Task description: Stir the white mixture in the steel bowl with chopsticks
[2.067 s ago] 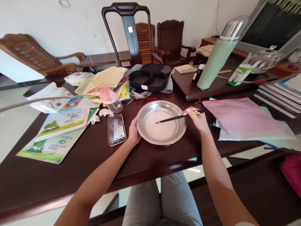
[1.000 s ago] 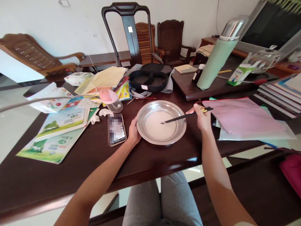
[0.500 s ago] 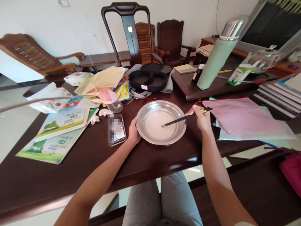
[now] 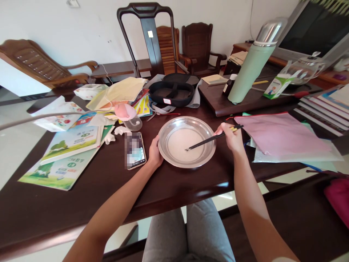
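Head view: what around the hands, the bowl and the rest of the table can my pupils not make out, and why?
All in the head view:
Left hand: some fingers, hidden by the bowl.
Chopsticks: a stretch is covered by the right hand; tips too small to tell whether they touch the bottom.
Phone: much of its screen, blurred into blocks.
Bottle: label print, too small.
Magenta item: cut off by the right edge.

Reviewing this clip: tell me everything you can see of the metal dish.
The dish is round, shiny and silvery, apparently stainless steel, with a wide rim and sloping walls. It sits upright on the dark table, holding flat, whitish contents; whether they are liquid is unclear. The left hand holds its left side. Chopsticks in the right hand cross above the right rim, tips at the contents; contact with the rim is unclear.
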Demonstrator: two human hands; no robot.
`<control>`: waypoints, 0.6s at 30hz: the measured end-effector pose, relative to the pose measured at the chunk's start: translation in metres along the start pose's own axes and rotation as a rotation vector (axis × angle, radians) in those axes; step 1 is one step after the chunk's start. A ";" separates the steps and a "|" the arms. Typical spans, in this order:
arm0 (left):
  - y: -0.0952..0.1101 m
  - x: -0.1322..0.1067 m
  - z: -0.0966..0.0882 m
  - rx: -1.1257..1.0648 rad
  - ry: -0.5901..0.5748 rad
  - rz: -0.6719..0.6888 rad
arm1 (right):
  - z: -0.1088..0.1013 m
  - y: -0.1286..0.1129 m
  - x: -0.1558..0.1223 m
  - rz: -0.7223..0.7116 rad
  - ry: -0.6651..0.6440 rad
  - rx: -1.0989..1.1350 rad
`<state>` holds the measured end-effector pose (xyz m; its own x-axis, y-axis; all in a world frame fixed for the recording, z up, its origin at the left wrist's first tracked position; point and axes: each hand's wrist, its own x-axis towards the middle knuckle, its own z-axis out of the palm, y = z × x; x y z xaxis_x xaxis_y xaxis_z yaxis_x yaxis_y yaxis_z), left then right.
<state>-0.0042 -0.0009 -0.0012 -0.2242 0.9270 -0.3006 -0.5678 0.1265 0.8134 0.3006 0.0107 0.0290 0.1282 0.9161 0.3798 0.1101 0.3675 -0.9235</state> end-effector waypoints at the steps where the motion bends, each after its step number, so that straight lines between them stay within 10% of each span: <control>1: 0.000 0.000 0.000 -0.003 0.003 0.002 | 0.002 -0.001 -0.001 0.003 -0.053 -0.006; 11: -0.001 0.001 -0.002 0.019 0.008 0.005 | -0.002 0.001 0.001 0.002 0.068 -0.031; 18: -0.001 0.001 -0.001 -0.008 0.002 0.003 | 0.005 -0.002 -0.001 -0.004 -0.087 -0.029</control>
<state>-0.0043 -0.0004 -0.0031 -0.2271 0.9268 -0.2993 -0.5733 0.1212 0.8103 0.2956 0.0098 0.0304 0.0422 0.9257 0.3759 0.1390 0.3671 -0.9197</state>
